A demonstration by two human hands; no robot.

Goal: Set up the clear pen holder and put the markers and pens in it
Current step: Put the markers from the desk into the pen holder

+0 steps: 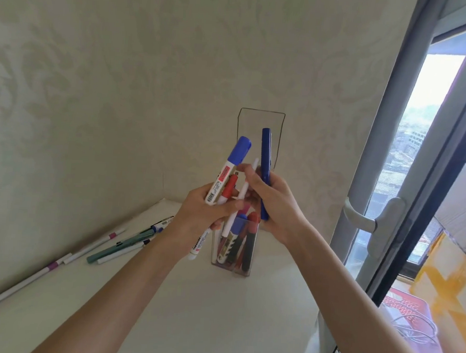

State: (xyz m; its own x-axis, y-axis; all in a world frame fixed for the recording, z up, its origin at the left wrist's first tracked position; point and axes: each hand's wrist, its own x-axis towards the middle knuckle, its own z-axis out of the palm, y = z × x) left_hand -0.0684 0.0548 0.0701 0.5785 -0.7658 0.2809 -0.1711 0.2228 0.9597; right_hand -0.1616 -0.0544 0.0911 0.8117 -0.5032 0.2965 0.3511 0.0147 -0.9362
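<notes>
I see a patterned cream wall (123, 76) behind the white table (205, 315), a grey window handle (370, 221) at right, and a red basket (406, 307) with white cable (418, 329) lying on it.

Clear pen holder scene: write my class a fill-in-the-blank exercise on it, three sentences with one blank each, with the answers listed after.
1. The dark blue pen is gripped by the ____.
2. The left hand holds a thick white marker whose cap is ____.
3. Loose thin pens lie on the white table, to the picture's ____ of the clear plastic pen holder.

Missing words: right hand; blue; left.
</notes>
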